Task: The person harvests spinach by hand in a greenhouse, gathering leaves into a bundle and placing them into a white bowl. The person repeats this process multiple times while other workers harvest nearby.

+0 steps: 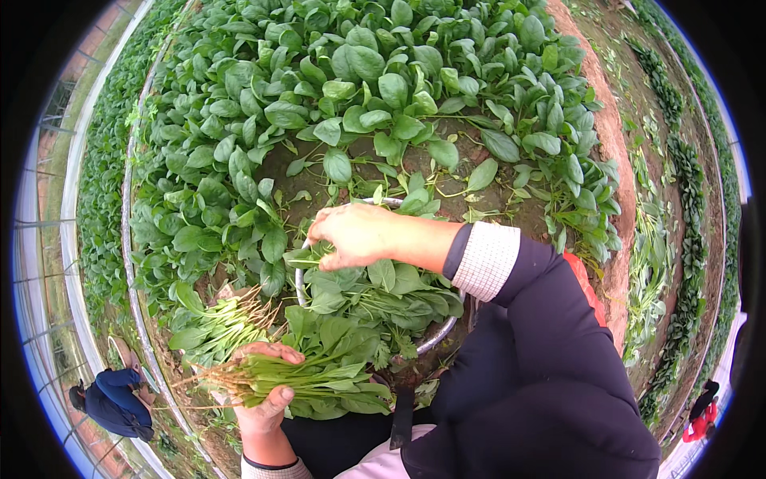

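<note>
My left hand [263,389] is closed around a bunch of spinach [317,383], its pale roots pointing left and its leaves lying to the right. Over the far left rim of a round basin [441,336] is my right hand [353,236], its thumb and fingers curved at a small green leaf [302,258]; whether it grips the leaf is unclear. Loose spinach leaves [389,293] lie in the basin, partly hidden by my right forearm. Left of the basin, a pile of spinach with bare roots [230,320] rests on the ground.
Dense spinach plants [359,66] grow ahead and to the left, around a patch of soil [467,143]. A red plastic item [583,284] shows beyond my right sleeve. One person [114,404] is at the far left, another [701,413] at the far right. A pale pipe [127,197] runs along the left.
</note>
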A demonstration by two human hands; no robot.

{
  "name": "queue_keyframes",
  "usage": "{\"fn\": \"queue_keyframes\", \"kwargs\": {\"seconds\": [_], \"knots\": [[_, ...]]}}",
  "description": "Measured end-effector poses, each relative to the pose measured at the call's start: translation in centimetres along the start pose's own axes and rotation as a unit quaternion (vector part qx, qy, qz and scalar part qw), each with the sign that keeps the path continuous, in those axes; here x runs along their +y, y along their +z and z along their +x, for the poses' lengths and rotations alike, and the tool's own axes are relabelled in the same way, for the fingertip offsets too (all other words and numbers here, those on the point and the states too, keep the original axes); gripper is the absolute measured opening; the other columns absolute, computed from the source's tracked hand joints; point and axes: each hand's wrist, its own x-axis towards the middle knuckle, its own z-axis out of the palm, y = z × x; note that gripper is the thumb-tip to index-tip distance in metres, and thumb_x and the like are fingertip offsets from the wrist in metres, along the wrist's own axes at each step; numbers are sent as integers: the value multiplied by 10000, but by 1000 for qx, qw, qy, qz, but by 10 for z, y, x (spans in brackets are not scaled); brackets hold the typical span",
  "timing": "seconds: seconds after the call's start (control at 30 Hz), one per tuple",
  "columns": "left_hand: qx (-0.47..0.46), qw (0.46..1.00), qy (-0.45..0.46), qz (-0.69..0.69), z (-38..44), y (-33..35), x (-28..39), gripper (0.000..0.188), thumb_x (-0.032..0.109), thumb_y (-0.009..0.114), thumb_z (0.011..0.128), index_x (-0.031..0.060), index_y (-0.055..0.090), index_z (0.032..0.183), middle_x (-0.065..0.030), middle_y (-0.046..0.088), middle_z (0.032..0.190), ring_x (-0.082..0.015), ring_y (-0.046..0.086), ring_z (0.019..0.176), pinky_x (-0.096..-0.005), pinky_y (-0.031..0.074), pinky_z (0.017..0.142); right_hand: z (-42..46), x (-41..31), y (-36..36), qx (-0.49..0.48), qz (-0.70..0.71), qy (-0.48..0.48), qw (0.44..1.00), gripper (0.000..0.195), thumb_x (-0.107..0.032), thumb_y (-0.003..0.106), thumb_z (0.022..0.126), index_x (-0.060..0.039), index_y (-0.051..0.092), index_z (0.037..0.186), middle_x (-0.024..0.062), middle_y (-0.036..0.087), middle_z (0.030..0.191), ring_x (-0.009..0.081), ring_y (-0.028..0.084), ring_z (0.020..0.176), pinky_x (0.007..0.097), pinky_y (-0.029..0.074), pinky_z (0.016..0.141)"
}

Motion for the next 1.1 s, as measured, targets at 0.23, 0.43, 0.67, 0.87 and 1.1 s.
{"fn": "queue_keyframes", "kwargs": {"seconds": [0.23, 0.43, 0.67, 0.87, 1.1], "knots": [[-32, 999, -12, 10, 8, 8, -3, 503, 78, 795, 663, -5, 499, 1061, -147, 598, 929, -269, 578, 913, -410, 470, 849, 9, 104, -1, 112, -134, 335, 926, 409, -429, 510, 853, -82, 601, 1049, 140, 592, 1126, 292, 544, 1071, 444, 418, 872], [-31, 999, -27, 10, 24, 19, -8, 503, 66, 794, 662, -8, 500, 1064, -130, 596, 920, -272, 579, 918, -414, 469, 855, -9, 131, 26, 133, 56, 200, 969, 400, -438, 635, 790, -51, 613, 891, 167, 642, 843, 322, 609, 862, 402, 468, 756], [-43, 999, -27, 16, 35, 37, -13, 536, 99, 814, 636, 6, 497, 1058, -133, 584, 911, -270, 567, 906, -433, 460, 871, -45, 161, 32, 336, 129, 278, 890, 352, -357, 685, 766, -20, 587, 781, 151, 606, 697, 303, 590, 673, 368, 469, 659], [-36, 999, -31, 23, 37, 43, -10, 546, 116, 811, 640, 13, 492, 1071, -132, 587, 918, -264, 554, 917, -426, 446, 889, -116, 213, 21, 317, 99, 437, 836, 376, -309, 472, 861, 23, 586, 995, 245, 614, 1035, 386, 580, 994, 416, 458, 880], [-77, 995, -53, -25, 38, 56, -12, 525, 112, 799, 657, 8, 494, 1073, -133, 586, 907, -270, 562, 900, -430, 451, 867, -240, 276, 37, -57, -235, 593, 768, 380, -173, 439, 904, -11, 541, 1233, 163, 500, 1307, 360, 429, 1235, 511, 333, 992]]}}
